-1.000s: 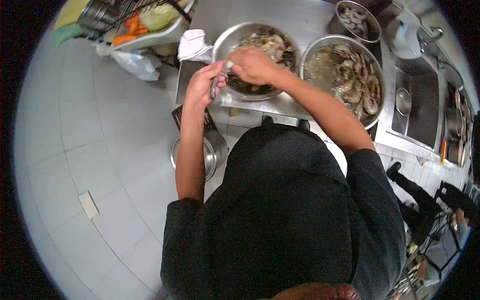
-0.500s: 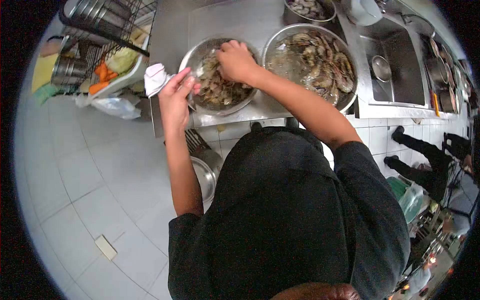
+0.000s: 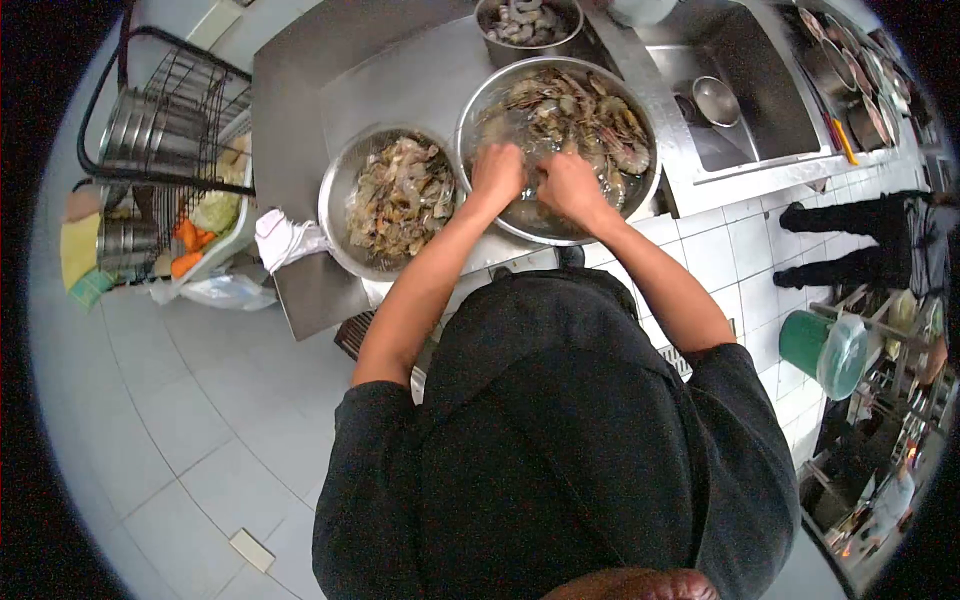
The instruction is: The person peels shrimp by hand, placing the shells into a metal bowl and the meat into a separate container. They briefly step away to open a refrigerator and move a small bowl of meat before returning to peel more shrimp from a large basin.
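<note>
Both hands are at a wide metal bowl [image 3: 463, 150] of water and whole, unpeeled shrimp [image 3: 565, 110]. My left hand [image 3: 497, 175] is over its left front part, fingers curled in and slightly smeared. Close beside it, my right hand [image 3: 572, 190] is also closed, knuckles up. Whatever the fingers hold is hidden beneath the hands. To the left, a second metal bowl [image 3: 338, 180] holds a heap of shrimp shells and heads [image 3: 400, 200]. Behind, a smaller metal pot [image 3: 565, 42] contains peeled grey shrimp [image 3: 525, 20].
A white cloth [image 3: 283, 240] lies at the counter's left front corner. A sink [image 3: 770, 110] with a round strainer [image 3: 716, 101] is on the right. Left stand a wire rack [image 3: 190, 130] and a crate of vegetables [image 3: 205, 235]. Another person's legs [image 3: 840, 235] show at right.
Both hands have left the shell bowl and moved right to the bowl of shrimp in water. The view has shifted, so the counter sits further left.
</note>
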Demonstrator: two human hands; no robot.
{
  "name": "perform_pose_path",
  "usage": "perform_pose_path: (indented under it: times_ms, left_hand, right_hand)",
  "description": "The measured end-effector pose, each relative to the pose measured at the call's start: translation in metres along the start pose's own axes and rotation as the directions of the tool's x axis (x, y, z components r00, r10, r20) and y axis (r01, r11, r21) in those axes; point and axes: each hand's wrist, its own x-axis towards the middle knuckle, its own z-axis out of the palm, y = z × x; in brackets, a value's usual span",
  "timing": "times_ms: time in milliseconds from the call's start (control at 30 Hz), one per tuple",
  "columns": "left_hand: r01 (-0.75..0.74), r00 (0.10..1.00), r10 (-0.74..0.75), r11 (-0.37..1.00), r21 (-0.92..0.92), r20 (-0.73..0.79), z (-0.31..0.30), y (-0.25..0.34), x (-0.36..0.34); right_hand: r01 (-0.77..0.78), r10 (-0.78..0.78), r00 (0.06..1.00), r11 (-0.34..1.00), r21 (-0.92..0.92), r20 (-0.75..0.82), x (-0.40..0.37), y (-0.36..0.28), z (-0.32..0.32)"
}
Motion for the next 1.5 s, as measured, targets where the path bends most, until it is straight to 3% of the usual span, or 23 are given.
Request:
perform_pose_path:
  times_ms: [33,100,167,233,267,300,367,467,567,667,733,867,900,1000,1067,1200,1300,1367,1400,1433,1500]
  left_hand:
    - [-0.048,0.996,0.045,0.998,-0.042,-0.073,0.001,0.001,-0.004]
    - [-0.028,0.987,-0.011,0.97,-0.24,-0.161,-0.002,0.005,-0.008]
    - [0.016,0.975,-0.11,0.902,-0.431,-0.193,-0.011,0.008,-0.01]
    - [0.051,0.976,-0.201,0.601,-0.797,-0.089,-0.012,0.005,-0.013]
    - [0.067,0.972,-0.232,0.394,-0.917,-0.029,-0.012,0.003,-0.016]
    - [0.199,0.948,-0.302,0.312,-0.929,0.102,-0.038,0.017,-0.028]
    - [0.203,0.911,-0.391,0.153,-0.967,0.13,-0.045,0.018,-0.039]
    - [0.1,0.882,-0.463,0.003,-0.995,0.088,-0.04,0.011,-0.049]
    - [-0.056,0.862,-0.503,-0.222,-0.973,0.066,-0.047,0.011,-0.065]
    - [-0.201,0.798,-0.602,-0.269,-0.942,0.001,-0.052,0.003,-0.074]
    - [-0.222,0.749,-0.663,-0.222,-0.949,-0.02,-0.06,-0.001,-0.082]
    - [-0.297,0.671,-0.742,-0.261,-0.919,-0.007,-0.069,-0.017,-0.093]
    - [-0.315,0.647,-0.763,-0.255,-0.914,-0.01,-0.068,-0.023,-0.096]
    - [-0.309,0.586,-0.81,-0.218,-0.926,-0.005,-0.068,-0.04,-0.107]
    - [-0.365,0.569,-0.82,-0.19,-0.912,-0.057,-0.067,-0.048,-0.115]
    - [-0.314,0.559,-0.811,-0.01,-0.949,-0.176,-0.051,-0.077,-0.131]
    - [-0.297,0.691,-0.717,-0.17,-0.94,-0.088,-0.063,-0.088,-0.156]
    - [-0.269,0.743,-0.663,-0.172,-0.948,-0.091,-0.062,-0.105,-0.164]
    - [-0.257,0.759,-0.646,-0.171,-0.951,-0.089,-0.061,-0.114,-0.171]
    - [-0.23,0.792,-0.605,-0.181,-0.956,-0.076,-0.071,-0.112,-0.175]
    - [-0.216,0.762,-0.647,-0.218,-0.952,-0.025,-0.075,-0.107,-0.178]
  right_hand:
    - [-0.046,0.047,0.999,0.997,0.054,-0.006,-0.001,0.0,0.003]
    - [-0.09,0.1,0.994,0.981,0.17,-0.053,0.001,0.0,0.013]
    - [-0.253,0.281,0.959,0.9,0.356,-0.029,0.003,0.0,0.02]
    - [-0.347,0.403,0.915,0.761,0.547,0.021,0.008,-0.012,0.01]
    - [-0.305,0.389,0.921,0.729,0.613,-0.004,0.01,-0.015,0.008]
    - [-0.256,0.373,0.927,0.693,0.674,-0.031,0.012,-0.018,0.008]
    - [-0.113,0.347,0.929,0.593,0.797,-0.126,0.015,-0.031,0.008]
    - [0.061,0.169,0.914,0.842,0.536,-0.37,0.016,-0.054,0.003]
    - [0.276,-0.083,0.88,0.89,0.362,-0.467,0.024,-0.072,0.008]
    - [0.43,-0.307,0.836,0.882,0.194,-0.455,0.028,-0.096,0.006]
    - [0.517,-0.423,0.8,0.845,0.132,-0.425,0.034,-0.111,0.013]
    - [0.566,-0.507,0.761,0.824,0.032,-0.404,0.042,-0.138,0.034]
    - [0.577,-0.543,0.776,0.817,0.013,-0.32,0.041,-0.145,0.029]
    - [0.644,-0.589,0.703,0.765,0.007,-0.398,0.046,-0.16,0.047]
    - [0.645,-0.589,0.713,0.764,0.025,-0.38,0.048,-0.17,0.055]
    - [0.67,-0.619,0.721,0.738,0.082,-0.312,0.058,-0.181,0.066]
    - [0.685,-0.66,0.728,0.713,0.15,-0.186,0.059,-0.183,0.069]
    - [0.676,-0.679,0.727,0.684,0.273,-0.102,0.066,-0.185,0.081]
    - [0.674,-0.697,0.716,0.7,0.235,0.024,0.065,-0.19,0.072]
    - [0.671,-0.703,0.71,0.693,0.264,0.042,0.066,-0.194,0.065]
    - [0.707,-0.732,0.681,0.661,0.254,0.01,0.075,-0.193,0.069]
